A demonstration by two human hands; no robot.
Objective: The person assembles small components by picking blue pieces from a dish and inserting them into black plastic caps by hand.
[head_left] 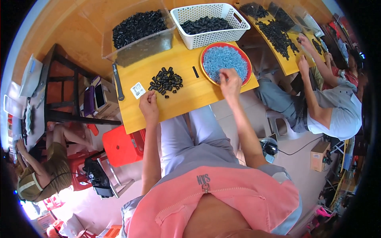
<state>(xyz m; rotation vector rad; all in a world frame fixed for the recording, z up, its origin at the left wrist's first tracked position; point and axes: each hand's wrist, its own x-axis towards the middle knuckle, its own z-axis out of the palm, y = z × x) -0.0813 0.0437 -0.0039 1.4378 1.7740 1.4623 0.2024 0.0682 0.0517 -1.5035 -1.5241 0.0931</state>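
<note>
My left hand (149, 106) is at the near left of the yellow table, its fingers curled together beside a white label (138, 90). Just beyond it lies a loose pile of small black plastic parts (166, 80). Whatever those fingers hold, if anything, is hidden. Over the near rim of a red and yellow bowl (249, 73), my right hand (231, 84) has its fingertips pinched together. Small silvery-blue metal pieces (223, 59), too fine to name, fill the bowl. I cannot make out what is in the pinch.
Behind the pile stand a clear bin (145, 55) and a white perforated basket (214, 36), both with black parts. A black strip (195, 71) and a dark-handled tool (118, 81) lie on the tabletop (186, 99). Other people work at both sides; a red stool (121, 146) stands left.
</note>
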